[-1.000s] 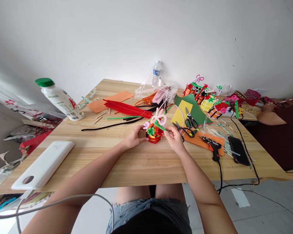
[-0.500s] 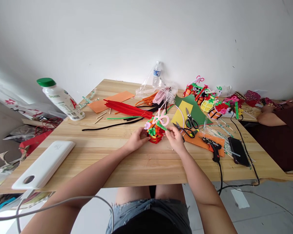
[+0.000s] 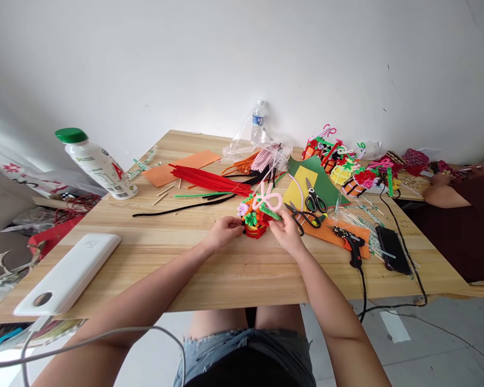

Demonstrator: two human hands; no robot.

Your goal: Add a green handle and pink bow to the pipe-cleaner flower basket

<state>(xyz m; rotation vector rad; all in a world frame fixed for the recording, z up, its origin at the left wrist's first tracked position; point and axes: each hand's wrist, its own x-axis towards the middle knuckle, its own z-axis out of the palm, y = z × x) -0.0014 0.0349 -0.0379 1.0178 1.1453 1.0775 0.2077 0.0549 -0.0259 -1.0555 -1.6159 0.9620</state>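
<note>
A small pipe-cleaner flower basket (image 3: 253, 230) stands on the table in front of me, with red and yellow sides. Green, orange and lilac flowers crowd its top, and a pink pipe-cleaner bow (image 3: 268, 200) rises above them. My left hand (image 3: 221, 234) is closed at the basket's left side, thumb and fingertips together on its edge. On the opposite side my right hand (image 3: 287, 232) pinches the basket near a green coiled strip (image 3: 271, 212); its fingertips are partly hidden. Just right of that hand lie black scissors (image 3: 300, 216).
Behind the basket lie red pipe cleaners (image 3: 207, 180). A glue gun (image 3: 353, 246), phone (image 3: 392, 250) and second scissors (image 3: 315, 200) are on the right, finished baskets (image 3: 342, 174) beyond. A white power bank (image 3: 70, 274) and bottle (image 3: 99, 166) stand left. A co-worker's arm (image 3: 447, 196) shows far right.
My right fingers have shifted slightly left and down, from the green strip's tip to the basket's side. My left hand's fingers have drawn closer together. The view has shifted slightly.
</note>
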